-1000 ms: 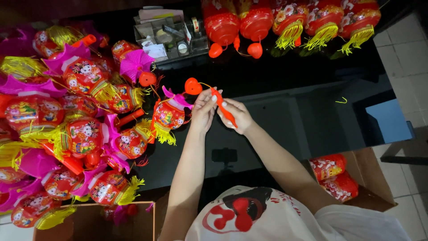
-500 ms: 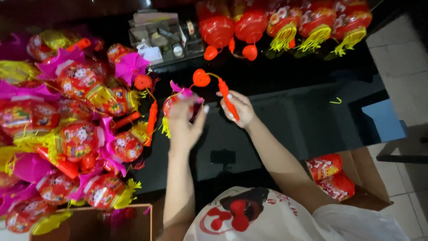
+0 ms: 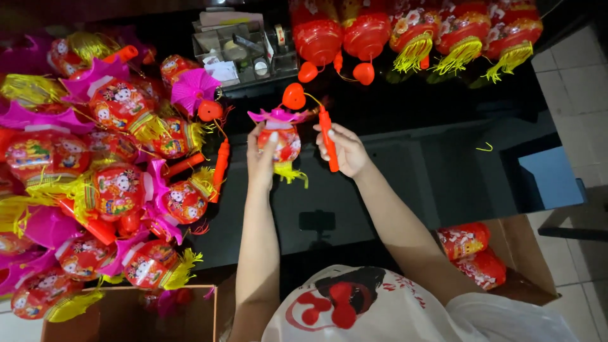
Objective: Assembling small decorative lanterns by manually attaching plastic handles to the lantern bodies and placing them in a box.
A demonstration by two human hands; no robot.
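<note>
Head view: lantern point(image 3: 279, 140) held up over dark table point(image 3: 443, 171), pink frill on top, yellow tassel below. Left hand point(image 3: 259, 158) wrapped round lantern body. Right hand point(image 3: 345, 149) closed on orange stick point(image 3: 328, 139), red heart point(image 3: 293, 96) above. Lantern pile point(image 3: 107, 183) at left, lantern row point(image 3: 411, 31) along far edge, box point(image 3: 500, 259) lower right.

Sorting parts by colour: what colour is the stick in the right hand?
Orange-red; the stick in the right hand shows best in the head view.
</note>
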